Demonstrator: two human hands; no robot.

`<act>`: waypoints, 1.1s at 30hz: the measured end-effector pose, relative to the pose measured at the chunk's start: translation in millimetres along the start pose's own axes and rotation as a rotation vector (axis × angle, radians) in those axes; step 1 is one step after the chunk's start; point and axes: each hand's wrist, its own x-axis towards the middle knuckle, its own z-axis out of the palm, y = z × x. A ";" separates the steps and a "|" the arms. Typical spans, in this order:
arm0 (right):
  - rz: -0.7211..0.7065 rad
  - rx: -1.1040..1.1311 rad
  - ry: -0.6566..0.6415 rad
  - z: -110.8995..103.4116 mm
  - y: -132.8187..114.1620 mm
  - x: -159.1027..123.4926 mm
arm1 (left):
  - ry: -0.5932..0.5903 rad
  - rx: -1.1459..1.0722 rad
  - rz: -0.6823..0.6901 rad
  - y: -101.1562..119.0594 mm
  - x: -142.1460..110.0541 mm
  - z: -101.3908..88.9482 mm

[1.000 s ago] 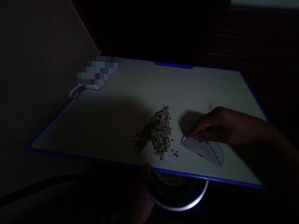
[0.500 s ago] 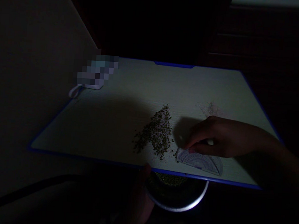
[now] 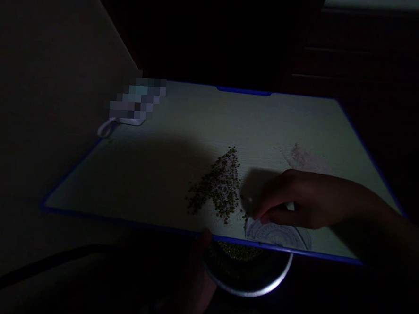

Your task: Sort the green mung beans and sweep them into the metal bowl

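My right hand (image 3: 299,198) pinches the upper left part of a clear semicircular protractor (image 3: 277,234), which lies at the board's near edge. Left of it is a heap of small green beans (image 3: 225,186) mixed with paler bits; a few loose beans lie by the protractor's left end. My left hand (image 3: 198,279) is closed at the left side of a metal bowl (image 3: 258,290), its thumb up against the board's edge. Green beans (image 3: 241,251) show inside the bowl, which sits partly under the edge. The fingers of my left hand are lost in darkness.
The pale board (image 3: 183,117) has a blue rim. A thin pile of pale bits (image 3: 303,158) lies behind my right hand. At the far left corner stands a blurred-out white object (image 3: 136,103) with a strap loop (image 3: 106,128). A dark curved strip (image 3: 65,252) runs at lower left.
My right hand has moved slightly left and nearer me, bringing the protractor closer to the board's near edge. More of the pale pile shows behind it. My left hand and the bowl look unchanged.
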 end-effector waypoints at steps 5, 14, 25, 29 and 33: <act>-0.016 0.000 0.011 -0.4 -0.1 -1.8 | 0.012 0.016 0.016 -0.3 0.8 -2.1; -0.013 -0.048 0.065 -1.2 -0.7 -1.2 | 0.033 -0.021 -0.005 0.1 1.0 -2.5; 0.137 -0.097 0.132 -15.8 10.6 -15.7 | -0.101 -0.109 -0.040 -2.6 4.7 -10.8; 0.077 -0.076 0.136 -10.0 7.7 -9.6 | -0.134 -0.110 -0.036 -4.3 5.7 -14.2; 0.006 -0.061 0.123 -3.5 6.6 -3.3 | -0.157 -0.102 -0.034 -4.3 4.0 -12.1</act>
